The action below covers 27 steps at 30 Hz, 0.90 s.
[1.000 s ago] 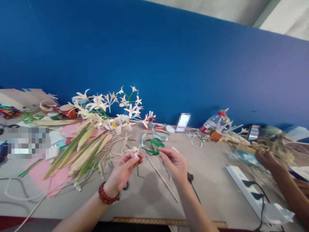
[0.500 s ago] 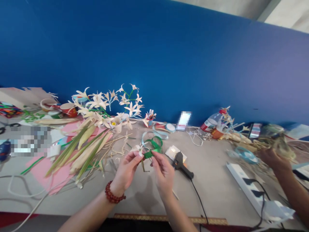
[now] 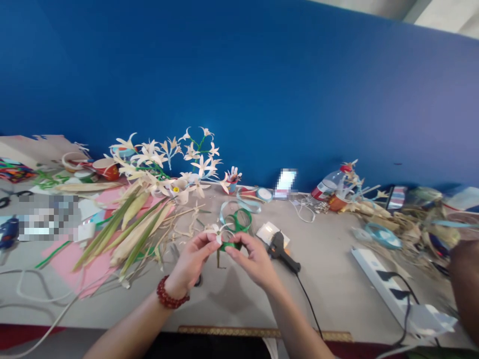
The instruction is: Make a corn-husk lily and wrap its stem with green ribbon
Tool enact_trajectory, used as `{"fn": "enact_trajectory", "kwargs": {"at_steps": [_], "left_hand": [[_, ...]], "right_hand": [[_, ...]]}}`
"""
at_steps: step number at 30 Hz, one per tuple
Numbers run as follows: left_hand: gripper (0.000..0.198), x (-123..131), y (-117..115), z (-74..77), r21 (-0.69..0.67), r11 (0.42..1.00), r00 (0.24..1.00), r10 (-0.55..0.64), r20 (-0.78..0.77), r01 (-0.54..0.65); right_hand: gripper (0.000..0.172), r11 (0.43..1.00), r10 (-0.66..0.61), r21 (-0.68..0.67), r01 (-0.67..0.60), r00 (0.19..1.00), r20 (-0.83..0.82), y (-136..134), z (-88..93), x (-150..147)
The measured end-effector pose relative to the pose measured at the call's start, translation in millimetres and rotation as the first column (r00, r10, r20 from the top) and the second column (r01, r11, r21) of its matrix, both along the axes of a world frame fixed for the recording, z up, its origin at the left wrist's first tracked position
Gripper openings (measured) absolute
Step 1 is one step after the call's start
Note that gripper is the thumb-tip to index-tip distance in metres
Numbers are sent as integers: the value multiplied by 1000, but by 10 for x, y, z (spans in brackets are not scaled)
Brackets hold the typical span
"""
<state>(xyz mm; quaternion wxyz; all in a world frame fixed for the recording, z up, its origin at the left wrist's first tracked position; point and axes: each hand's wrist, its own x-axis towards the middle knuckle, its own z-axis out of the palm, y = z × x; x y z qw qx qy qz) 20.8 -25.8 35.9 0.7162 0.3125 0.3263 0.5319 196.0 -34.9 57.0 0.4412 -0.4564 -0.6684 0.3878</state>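
Observation:
Over the middle of the table, my left hand (image 3: 196, 257) pinches a small white flower (image 3: 217, 231) made of thin pale petals. A thin brownish stem (image 3: 218, 259) hangs below it. Close beside it, my right hand (image 3: 250, 254) has thumb and fingers closed on a green ribbon (image 3: 242, 219), whose loops curl up behind the fingers. The ribbon's end lies against the base of the flower, between both hands; the exact contact is hidden by the fingers. A black glue gun (image 3: 281, 252) rests on the table just right of my right hand.
Corn husks (image 3: 129, 242) and pink paper (image 3: 75, 264) cover the left side. Finished white flowers (image 3: 157, 162) stand at the back. On the right are a white power strip (image 3: 385, 291), a plastic bottle (image 3: 327, 185), and a co-worker's arm (image 3: 466, 284) at the edge. The glue gun's cord runs toward the front edge.
My right hand has turned and its fingers have shifted along the ribbon beside the flower. My left hand keeps its pinch. The co-worker's hand has drawn back to the right edge.

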Motion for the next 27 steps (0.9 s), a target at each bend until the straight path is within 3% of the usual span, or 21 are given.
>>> {"fn": "enact_trajectory", "kwargs": {"at_steps": [4, 8, 16, 22, 27], "left_hand": [[16, -29, 27, -12, -37, 999, 997, -34, 63, 36], [13, -35, 39, -19, -51, 998, 996, -42, 78, 46], [17, 47, 16, -4, -62, 998, 991, -9, 137, 17], [21, 50, 2, 62, -108, 994, 989, 15, 145, 1], [20, 45, -8, 75, -94, 995, 991, -14, 134, 26]], "right_hand": [[21, 991, -17, -136, -17, 970, -244, -19, -24, -78], [20, 982, -42, -183, -36, 913, -406, -89, -37, -118], [9, 994, -93, 13, 108, 907, -411, -39, -62, -276], [16, 984, -166, -133, 115, 858, -486, -60, -69, -368], [18, 985, -159, -126, 114, 879, -450, -63, -29, -362]]}}
